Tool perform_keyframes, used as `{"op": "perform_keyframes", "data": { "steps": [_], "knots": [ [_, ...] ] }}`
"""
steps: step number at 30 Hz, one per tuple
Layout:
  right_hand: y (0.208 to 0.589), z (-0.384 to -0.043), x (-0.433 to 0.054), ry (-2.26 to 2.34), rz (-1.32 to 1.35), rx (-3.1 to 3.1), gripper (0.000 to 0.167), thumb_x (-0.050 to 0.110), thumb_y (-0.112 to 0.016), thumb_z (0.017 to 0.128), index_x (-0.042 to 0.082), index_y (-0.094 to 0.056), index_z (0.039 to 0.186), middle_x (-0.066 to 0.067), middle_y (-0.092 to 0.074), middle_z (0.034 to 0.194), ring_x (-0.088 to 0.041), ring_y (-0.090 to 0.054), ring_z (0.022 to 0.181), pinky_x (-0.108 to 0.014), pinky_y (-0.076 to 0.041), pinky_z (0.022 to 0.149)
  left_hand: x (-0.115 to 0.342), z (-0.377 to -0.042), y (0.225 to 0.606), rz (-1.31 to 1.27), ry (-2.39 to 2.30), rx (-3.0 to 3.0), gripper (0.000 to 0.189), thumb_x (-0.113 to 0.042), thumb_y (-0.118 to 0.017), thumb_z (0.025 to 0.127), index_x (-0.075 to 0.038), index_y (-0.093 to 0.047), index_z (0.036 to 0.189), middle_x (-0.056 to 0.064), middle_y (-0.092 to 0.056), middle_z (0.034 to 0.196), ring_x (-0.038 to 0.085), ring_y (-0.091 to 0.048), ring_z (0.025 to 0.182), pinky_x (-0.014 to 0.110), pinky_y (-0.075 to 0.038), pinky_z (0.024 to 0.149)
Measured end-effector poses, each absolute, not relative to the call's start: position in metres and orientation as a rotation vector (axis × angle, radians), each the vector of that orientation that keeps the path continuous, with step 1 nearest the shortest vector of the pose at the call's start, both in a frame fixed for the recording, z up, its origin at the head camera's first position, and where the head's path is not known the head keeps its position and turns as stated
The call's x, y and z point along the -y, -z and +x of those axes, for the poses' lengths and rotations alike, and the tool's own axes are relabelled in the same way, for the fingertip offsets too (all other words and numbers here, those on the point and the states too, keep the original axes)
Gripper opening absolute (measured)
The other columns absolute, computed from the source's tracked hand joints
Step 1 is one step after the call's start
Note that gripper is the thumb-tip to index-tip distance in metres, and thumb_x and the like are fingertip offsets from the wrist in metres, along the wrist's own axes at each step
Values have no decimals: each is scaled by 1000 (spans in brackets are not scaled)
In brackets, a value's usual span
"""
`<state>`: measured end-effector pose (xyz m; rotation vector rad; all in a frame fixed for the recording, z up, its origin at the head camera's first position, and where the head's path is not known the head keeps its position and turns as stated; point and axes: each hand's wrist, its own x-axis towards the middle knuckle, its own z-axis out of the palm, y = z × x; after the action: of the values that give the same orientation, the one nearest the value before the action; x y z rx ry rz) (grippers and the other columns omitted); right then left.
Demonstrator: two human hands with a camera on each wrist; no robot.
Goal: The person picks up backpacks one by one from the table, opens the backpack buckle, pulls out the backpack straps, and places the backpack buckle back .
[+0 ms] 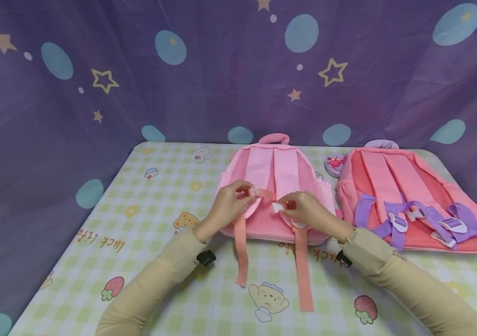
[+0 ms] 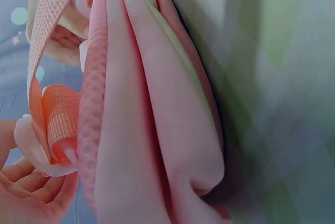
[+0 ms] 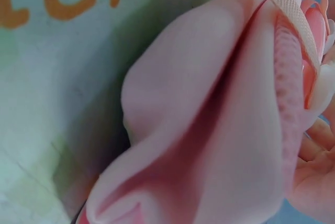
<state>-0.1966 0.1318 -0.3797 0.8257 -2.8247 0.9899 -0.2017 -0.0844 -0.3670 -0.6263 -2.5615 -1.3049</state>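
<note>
A pink backpack (image 1: 255, 224) lies on the table with its shoulder straps (image 1: 286, 168) facing up. At its left strap, my left hand (image 1: 230, 203) pinches a small white buckle piece (image 1: 253, 191) threaded with orange webbing (image 1: 266, 194). My right hand (image 1: 307, 207) pinches another white buckle piece (image 1: 277, 207) between thumb and fingers, a short gap from the first one. Two long orange webbing tails (image 1: 304, 275) hang from the lower straps over the table. In the left wrist view, the pack's side (image 2: 136, 109) covers much of the frame, with the left hand (image 2: 31, 187) at its edge.
To the right lies a second, coral backpack (image 1: 427, 186) with purple webbing (image 1: 364, 210) and white buckles. A round case with a red figure (image 1: 335, 164) sits between the packs. The table has a green checked cloth (image 1: 150, 261); a purple patterned curtain (image 1: 221, 84) hangs behind.
</note>
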Motion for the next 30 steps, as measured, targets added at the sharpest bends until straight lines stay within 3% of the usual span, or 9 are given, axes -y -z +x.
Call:
{"op": "perform_keyframes", "data": {
  "steps": [11,22,30],
  "knots": [
    [383,-198,-132,-1012,862,2862,24,8,-71,73,0,-68,96,-5,-65,80,-10,-48,63,-19,-40,52,89,-205,366,-666,1323,2481,23,-4,-71,72,-1,-63,94,10,-66,87,21,-59,82,34,-48,73],
    [377,-195,-131,-1119,863,2773,22,7,-68,76,-1,-66,96,-9,-65,89,-15,-57,75,-27,-48,65,93,-206,367,-716,1359,2414,23,-2,-70,72,0,-63,94,12,-66,88,22,-61,82,35,-49,73],
    [362,-206,-132,-1263,850,2704,20,7,-65,79,-1,-65,97,-12,-65,91,-21,-57,84,-38,-47,75,94,-206,367,-696,1427,2435,24,-2,-69,74,-1,-63,97,13,-65,89,22,-61,82,33,-50,72]
  ]
}}
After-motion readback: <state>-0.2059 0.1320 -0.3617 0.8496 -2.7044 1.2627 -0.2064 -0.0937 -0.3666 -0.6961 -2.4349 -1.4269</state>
